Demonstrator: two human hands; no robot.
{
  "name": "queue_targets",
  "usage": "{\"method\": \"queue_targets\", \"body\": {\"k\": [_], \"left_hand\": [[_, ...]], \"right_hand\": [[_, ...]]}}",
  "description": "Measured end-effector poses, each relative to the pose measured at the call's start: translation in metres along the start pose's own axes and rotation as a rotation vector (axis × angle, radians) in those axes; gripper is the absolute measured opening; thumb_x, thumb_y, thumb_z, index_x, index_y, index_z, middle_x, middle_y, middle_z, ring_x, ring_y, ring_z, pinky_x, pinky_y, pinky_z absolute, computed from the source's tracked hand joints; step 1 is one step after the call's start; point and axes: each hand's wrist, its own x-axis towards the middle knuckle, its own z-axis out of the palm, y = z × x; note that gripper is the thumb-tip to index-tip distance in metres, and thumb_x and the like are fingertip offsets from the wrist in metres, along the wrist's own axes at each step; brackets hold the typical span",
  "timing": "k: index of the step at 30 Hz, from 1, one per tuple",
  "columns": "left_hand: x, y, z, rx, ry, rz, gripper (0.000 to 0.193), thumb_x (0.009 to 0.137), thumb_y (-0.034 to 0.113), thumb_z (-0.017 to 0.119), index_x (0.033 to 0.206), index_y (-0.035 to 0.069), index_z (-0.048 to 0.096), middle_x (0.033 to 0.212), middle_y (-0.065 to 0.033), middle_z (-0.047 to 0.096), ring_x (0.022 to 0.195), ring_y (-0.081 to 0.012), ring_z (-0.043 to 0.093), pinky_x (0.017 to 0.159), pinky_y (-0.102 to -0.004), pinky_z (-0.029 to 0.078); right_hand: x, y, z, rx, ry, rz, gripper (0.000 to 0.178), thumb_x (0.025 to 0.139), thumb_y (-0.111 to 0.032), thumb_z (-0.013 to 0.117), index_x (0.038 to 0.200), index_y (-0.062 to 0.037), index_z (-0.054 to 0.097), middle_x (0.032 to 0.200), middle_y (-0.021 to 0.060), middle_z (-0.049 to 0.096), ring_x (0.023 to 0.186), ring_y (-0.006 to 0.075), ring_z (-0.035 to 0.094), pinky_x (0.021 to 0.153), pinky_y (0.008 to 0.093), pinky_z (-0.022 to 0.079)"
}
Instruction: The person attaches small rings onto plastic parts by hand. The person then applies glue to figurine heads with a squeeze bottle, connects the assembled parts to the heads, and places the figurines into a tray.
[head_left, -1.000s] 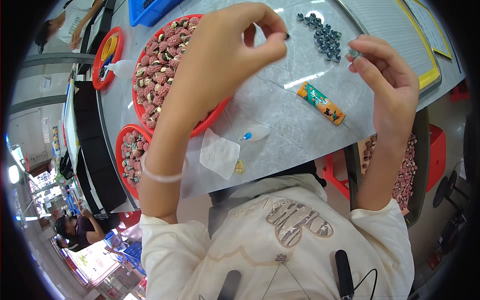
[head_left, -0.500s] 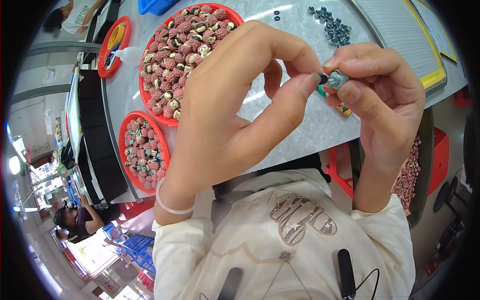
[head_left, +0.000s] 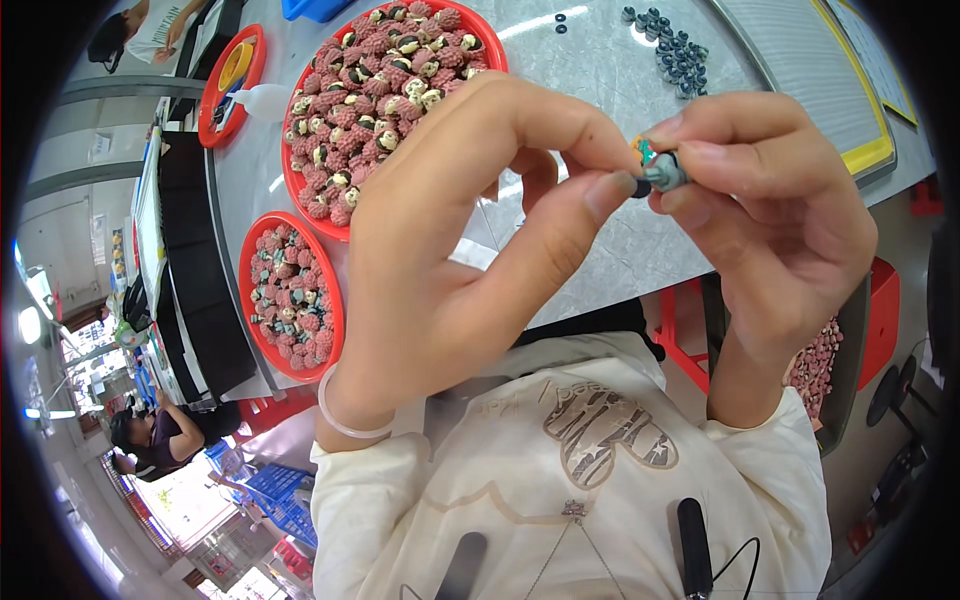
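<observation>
My right hand (head_left: 785, 195) pinches a small grey-green moulded figure piece (head_left: 666, 174) between thumb and fingers. Close against it, my left hand (head_left: 465, 240) holds a tiny dark round piece (head_left: 642, 187) between thumb and index fingertip. The two pieces meet or nearly meet; the fingertips hide the exact contact. Just above them shows a small orange-and-green piece (head_left: 642, 150), partly covered by the fingers, and I cannot tell whether it is held or lies behind. Both hands are raised over the grey table (head_left: 560, 255).
A large red basin (head_left: 497, 50) of pink figures stands behind my left hand, with a smaller red basin (head_left: 338, 330) nearer. Several dark small parts (head_left: 680, 60) lie at the back, beside a yellow-edged tray (head_left: 865, 155). A red stool (head_left: 880, 325) is at right.
Both hands have come slightly lower in the picture, and the right has turned a little. The grey-green piece now points more toward my left fingertips. The grips are unchanged.
</observation>
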Motion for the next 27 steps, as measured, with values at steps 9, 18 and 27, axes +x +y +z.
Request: {"method": "queue_targets", "body": {"k": [9,18,27], "left_hand": [[-0.008,0.011,0.005,0.064,0.105,0.108,0.013,0.076,-0.002,0.053,0.088,-0.005,0.051,0.085,-0.0103,0.052,0.073,-0.0106,0.047,0.066,-0.0201,0.036],[-0.012,0.02,0.014,0.441,0.263,0.379,0.018,0.069,-0.008,0.056,0.084,-0.003,0.049,0.079,-0.0143,0.052,0.06,-0.0165,0.052,0.052,-0.0217,0.044],[-0.016,0.021,0.015,0.351,0.263,0.355,0.02,0.069,-0.002,0.061,0.086,0.0,0.05,0.078,-0.0125,0.051,0.058,-0.0142,0.051,0.051,-0.0197,0.043]], "right_hand": [[-0.002,-0.007,-0.001,-0.081,-0.097,-0.08,0.022,0.069,0.014,0.054,0.088,0.0037,0.052,0.092,0.0223,0.052,0.075,0.0191,0.056,0.065,0.0226,0.047],[-0.009,0.004,0.002,0.476,-0.084,0.139,0.018,0.073,0.004,0.056,0.089,0.0015,0.051,0.093,0.0197,0.049,0.082,0.0197,0.055,0.074,0.0238,0.045],[-0.013,0.006,0.008,0.748,-0.051,0.26,0.016,0.073,0.0,0.059,0.087,-0.0012,0.052,0.092,0.0167,0.049,0.081,0.0182,0.054,0.072,0.022,0.045]]}}
